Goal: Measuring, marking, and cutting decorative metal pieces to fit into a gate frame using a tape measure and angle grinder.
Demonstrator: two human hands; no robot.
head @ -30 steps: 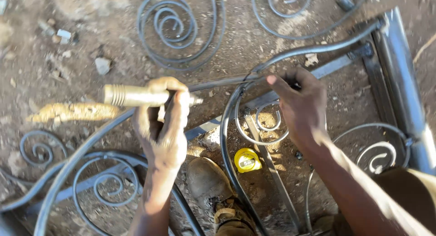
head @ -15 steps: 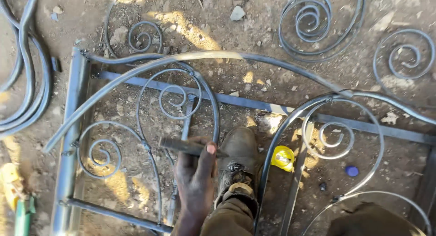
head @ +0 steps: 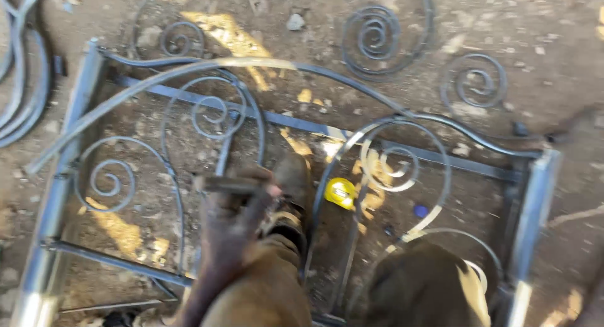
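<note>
Hardly anything has shifted in the last half second: the view has slid a little, and the left hand [head: 236, 229] remains wrapped around the thin dark metal rod [head: 229, 184], held level just above the work. A second ago the right hand was also on the frame and the left carried a pale-handled tool; now the right hand is out of sight.

Flat on the dirt ground [head: 566, 81] lies the grey welded steel frame with curled scroll bars [head: 531, 195], where both sides can be reached from above. A worn brown boot [head: 292, 182] stands inside it, apparently pinning it down. The left grip is closed, fingers curled fully round the rod, thumb toward the boot. Near the boot, between two scrolls, lies a small yellow tape measure [head: 340, 193]. Loose spiral scrolls [head: 377, 37] sit beyond the frame's top rail.
</note>
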